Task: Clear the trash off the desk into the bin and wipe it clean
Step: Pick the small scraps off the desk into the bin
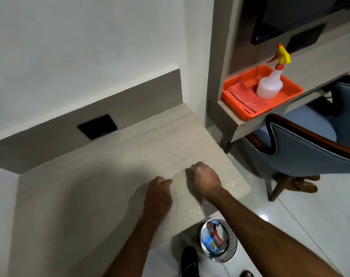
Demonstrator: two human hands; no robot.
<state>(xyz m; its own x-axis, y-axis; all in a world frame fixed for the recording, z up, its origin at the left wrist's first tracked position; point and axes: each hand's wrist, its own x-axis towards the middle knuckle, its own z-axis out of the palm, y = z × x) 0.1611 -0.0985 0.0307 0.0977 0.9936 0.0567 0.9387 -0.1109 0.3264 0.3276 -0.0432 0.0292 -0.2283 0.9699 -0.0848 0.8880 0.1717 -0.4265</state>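
The pale wood-grain desk (114, 176) stretches from the left to the middle of the head view, with small droplets glinting near its right front corner. My left hand (159, 193) rests on the desk with its fingers curled, and nothing shows in it. My right hand (205, 177) sits just to its right as a closed fist, knuckles on the surface, also with nothing visible in it. Below the desk's front edge stands a shiny metal bin (220, 239) on the floor, holding blue, red and white packaging.
An orange tray (240, 114) sits on a shelf at the upper right, holding a folded reddish cloth (244, 94) and a white spray bottle (270, 84) with a yellow trigger. A blue chair (302, 152) stands at the right. A black socket plate (97, 126) is on the back panel.
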